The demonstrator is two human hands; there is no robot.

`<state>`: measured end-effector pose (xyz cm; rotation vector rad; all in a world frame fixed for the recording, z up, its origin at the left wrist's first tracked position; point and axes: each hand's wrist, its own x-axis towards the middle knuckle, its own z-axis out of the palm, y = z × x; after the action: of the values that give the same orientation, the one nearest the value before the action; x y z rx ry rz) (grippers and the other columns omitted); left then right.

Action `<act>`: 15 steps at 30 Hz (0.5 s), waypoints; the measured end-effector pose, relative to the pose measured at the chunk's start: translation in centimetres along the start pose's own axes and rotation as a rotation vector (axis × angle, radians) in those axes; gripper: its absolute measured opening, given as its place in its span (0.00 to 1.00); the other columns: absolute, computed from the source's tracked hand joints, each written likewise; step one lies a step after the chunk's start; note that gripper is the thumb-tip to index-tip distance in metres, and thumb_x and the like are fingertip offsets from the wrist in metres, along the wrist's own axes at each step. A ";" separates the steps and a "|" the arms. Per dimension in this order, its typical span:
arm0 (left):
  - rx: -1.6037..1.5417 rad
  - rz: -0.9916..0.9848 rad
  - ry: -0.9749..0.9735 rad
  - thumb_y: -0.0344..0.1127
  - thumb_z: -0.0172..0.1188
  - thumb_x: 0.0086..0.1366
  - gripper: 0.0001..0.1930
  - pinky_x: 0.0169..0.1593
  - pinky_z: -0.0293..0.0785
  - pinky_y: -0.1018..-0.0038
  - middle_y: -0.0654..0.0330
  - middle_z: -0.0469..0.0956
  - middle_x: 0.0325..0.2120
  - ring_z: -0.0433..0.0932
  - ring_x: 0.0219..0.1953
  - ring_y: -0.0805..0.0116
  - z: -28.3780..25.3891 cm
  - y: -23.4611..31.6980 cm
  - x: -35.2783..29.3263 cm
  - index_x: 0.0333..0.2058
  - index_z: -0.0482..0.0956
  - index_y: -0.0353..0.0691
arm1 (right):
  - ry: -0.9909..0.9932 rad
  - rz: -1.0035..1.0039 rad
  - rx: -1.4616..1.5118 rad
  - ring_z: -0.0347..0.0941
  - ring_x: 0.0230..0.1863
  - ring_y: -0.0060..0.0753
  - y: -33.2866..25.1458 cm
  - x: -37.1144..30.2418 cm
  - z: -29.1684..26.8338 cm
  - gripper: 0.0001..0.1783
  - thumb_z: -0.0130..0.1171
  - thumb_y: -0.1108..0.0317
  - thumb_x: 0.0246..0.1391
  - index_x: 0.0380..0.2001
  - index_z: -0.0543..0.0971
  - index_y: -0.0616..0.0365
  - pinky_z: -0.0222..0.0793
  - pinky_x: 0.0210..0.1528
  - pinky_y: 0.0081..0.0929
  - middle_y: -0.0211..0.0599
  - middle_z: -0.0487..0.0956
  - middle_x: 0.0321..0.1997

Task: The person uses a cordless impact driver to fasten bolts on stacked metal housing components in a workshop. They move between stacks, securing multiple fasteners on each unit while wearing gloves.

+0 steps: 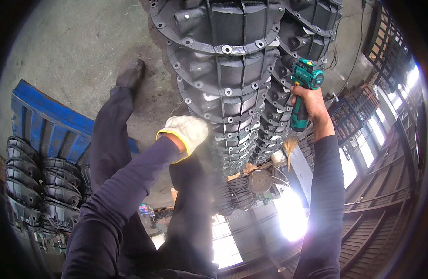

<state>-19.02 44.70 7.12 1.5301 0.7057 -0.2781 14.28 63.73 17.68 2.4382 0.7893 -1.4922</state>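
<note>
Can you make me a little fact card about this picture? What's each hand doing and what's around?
Left hand: in a white glove with a yellow cuff, near the stacked metal housings; can't tell if touching
Right hand: bare, gripping a green and black cordless drill
Housings: grey, ribbed, with bolt holes along their rims
On the left: blue ribbed metal panel
Farther off: straw broom

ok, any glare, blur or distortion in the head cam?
Head view: bright opening blown out at lower right of centre; haze washes over the trouser leg; blue panel bows, fisheye-style; corners black; green drill in the right hand fairly crisp.
</note>
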 end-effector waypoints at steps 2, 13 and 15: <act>-0.040 -0.010 0.004 0.29 0.62 0.60 0.07 0.43 0.84 0.58 0.52 0.88 0.36 0.88 0.41 0.50 -0.5 0.1 -0.1 0.35 0.87 0.41 | -0.009 0.005 -0.013 0.77 0.23 0.28 0.0 0.0 -0.1 0.12 0.67 0.75 0.53 0.41 0.79 0.61 0.75 0.29 0.29 0.32 0.80 0.29; 0.021 -0.011 0.343 0.37 0.54 0.68 0.14 0.56 0.81 0.62 0.55 0.87 0.47 0.84 0.53 0.55 -1.8 -1.1 -0.3 0.44 0.87 0.42 | -0.001 -0.069 0.036 0.77 0.22 0.31 0.3 0.2 0.3 0.10 0.67 0.75 0.49 0.37 0.81 0.63 0.72 0.26 0.33 0.36 0.81 0.27; -0.142 -0.186 0.412 0.41 0.51 0.73 0.18 0.60 0.79 0.62 0.54 0.86 0.52 0.83 0.56 0.55 -2.1 -0.6 0.0 0.50 0.87 0.44 | -0.004 -0.032 0.024 0.77 0.22 0.32 0.6 0.3 0.4 0.10 0.67 0.74 0.49 0.36 0.81 0.62 0.72 0.27 0.34 0.36 0.81 0.27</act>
<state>-19.93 46.70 6.85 1.4004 1.1717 -0.0462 14.41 63.18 17.17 2.4505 0.8174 -1.5258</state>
